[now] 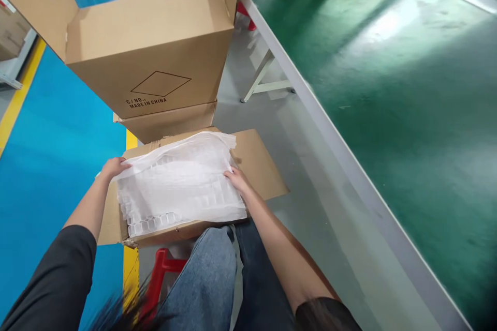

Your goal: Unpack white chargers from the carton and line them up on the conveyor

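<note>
An opened cardboard box sits low in front of my knees, its side flaps folded outward. Over its contents lies a thin white translucent packing sheet. Rows of small clear pieces show at the box's near left edge; their kind is unclear. My left hand pinches the sheet at its far left corner. At the right side, my right hand has its thumb and fingers closed on the sheet's edge. Most of what lies beneath the sheet is hidden.
Just beyond stands a larger cardboard box with raised flaps. To the right runs a green-topped table with a pale edge. A red stool is below the near box. Shelving with a carton stands at the far left.
</note>
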`<state>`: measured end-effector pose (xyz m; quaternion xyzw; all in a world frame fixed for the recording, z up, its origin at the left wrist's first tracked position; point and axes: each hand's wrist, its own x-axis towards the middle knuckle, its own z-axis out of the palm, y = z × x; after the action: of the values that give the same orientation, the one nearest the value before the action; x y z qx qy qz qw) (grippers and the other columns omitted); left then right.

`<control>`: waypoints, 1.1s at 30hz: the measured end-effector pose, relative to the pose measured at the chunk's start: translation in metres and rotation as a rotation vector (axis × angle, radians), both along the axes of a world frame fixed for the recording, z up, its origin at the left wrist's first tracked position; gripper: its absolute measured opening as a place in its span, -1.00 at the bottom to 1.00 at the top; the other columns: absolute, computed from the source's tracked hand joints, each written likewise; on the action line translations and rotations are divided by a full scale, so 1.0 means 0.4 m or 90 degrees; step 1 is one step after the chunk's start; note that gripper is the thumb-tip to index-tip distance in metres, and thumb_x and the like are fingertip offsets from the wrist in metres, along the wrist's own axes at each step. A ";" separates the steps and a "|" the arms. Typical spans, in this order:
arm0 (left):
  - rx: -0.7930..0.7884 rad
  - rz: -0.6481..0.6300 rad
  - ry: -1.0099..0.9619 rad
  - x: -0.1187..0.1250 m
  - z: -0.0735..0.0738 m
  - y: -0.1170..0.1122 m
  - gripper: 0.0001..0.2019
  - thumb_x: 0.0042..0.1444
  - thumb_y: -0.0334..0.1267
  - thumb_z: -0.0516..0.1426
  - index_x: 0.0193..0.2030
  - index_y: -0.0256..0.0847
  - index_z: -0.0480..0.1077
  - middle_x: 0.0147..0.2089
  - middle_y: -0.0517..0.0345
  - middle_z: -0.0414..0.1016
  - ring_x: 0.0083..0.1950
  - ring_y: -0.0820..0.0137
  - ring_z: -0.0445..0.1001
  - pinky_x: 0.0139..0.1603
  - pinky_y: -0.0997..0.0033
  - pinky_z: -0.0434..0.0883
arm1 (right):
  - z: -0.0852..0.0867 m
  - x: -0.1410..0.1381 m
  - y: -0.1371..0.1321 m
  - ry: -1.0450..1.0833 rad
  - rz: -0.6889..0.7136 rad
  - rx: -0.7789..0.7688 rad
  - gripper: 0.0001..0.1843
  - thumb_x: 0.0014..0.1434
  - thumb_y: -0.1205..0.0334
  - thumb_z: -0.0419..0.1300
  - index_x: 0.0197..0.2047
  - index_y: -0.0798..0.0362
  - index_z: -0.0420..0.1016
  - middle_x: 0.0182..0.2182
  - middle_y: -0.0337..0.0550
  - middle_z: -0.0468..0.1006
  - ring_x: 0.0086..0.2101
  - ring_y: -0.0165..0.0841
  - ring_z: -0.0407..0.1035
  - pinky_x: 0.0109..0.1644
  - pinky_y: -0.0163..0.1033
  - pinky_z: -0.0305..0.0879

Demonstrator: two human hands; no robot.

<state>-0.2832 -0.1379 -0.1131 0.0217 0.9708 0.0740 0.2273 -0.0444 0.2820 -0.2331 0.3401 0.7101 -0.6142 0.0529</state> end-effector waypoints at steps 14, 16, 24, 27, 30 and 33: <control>-0.044 0.014 0.450 0.016 0.016 0.080 -0.59 0.32 -0.22 0.09 0.26 -0.26 0.28 0.40 -0.15 0.16 0.47 0.03 0.02 0.46 -0.28 -0.11 | -0.034 -0.068 0.028 -0.152 0.063 0.196 -0.71 0.04 0.22 0.15 -0.16 0.04 0.56 -0.28 -0.12 0.62 -0.24 -0.20 0.51 -0.17 -0.23 0.38; -0.014 0.004 0.468 0.078 -0.004 0.074 -0.51 0.35 -0.20 0.02 0.37 -0.31 0.14 0.47 -0.24 -0.01 0.52 0.01 -0.15 0.47 -0.26 -0.18 | -0.036 -0.077 0.026 -0.156 0.077 0.209 -0.67 0.07 0.22 0.13 -0.09 0.03 0.55 -0.23 -0.12 0.63 -0.23 -0.21 0.52 -0.16 -0.23 0.40; 0.054 -0.118 0.243 0.319 -0.235 0.020 -0.52 0.27 -0.12 0.10 0.31 -0.11 0.32 0.48 -0.07 0.10 0.49 0.00 0.06 0.47 -0.12 0.04 | -0.001 -0.079 0.030 -0.158 0.139 0.320 -0.41 0.16 0.22 0.15 0.27 0.08 0.35 -0.01 0.01 0.59 -0.04 -0.11 0.49 0.02 -0.16 0.40; 0.051 -0.071 0.195 0.321 -0.283 0.001 -0.44 0.22 -0.09 0.17 0.35 -0.07 0.27 0.52 -0.11 0.00 0.48 -0.10 0.06 0.40 -0.23 0.13 | 0.030 -0.060 0.016 -0.129 0.158 0.385 -0.23 0.19 0.30 0.12 0.45 0.15 0.06 0.19 0.15 0.43 0.10 -0.05 0.39 0.12 -0.11 0.34; 0.047 0.007 0.197 0.297 -0.301 -0.013 -0.42 0.23 -0.09 0.19 0.37 -0.10 0.24 0.53 -0.13 -0.06 0.49 -0.11 0.02 0.40 -0.25 0.15 | 0.046 -0.042 -0.009 -0.101 0.172 0.425 -0.22 0.22 0.40 0.03 0.49 0.08 0.00 0.22 0.16 0.35 0.11 -0.03 0.37 0.09 -0.06 0.35; 0.045 0.128 0.213 0.261 -0.314 -0.026 -0.44 0.28 -0.09 0.16 0.36 -0.16 0.18 0.45 -0.15 0.09 0.39 0.00 0.21 0.31 -0.18 0.31 | 0.040 -0.031 -0.026 -0.080 0.183 0.437 -0.27 0.23 0.45 -0.02 0.46 0.01 0.11 0.11 0.14 0.43 0.02 -0.05 0.43 0.04 -0.04 0.37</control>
<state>-0.1786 -0.1483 -0.2389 -0.0554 0.9891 0.1257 0.0532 -0.0567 0.2714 -0.2169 0.2718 0.9107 -0.3042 0.0653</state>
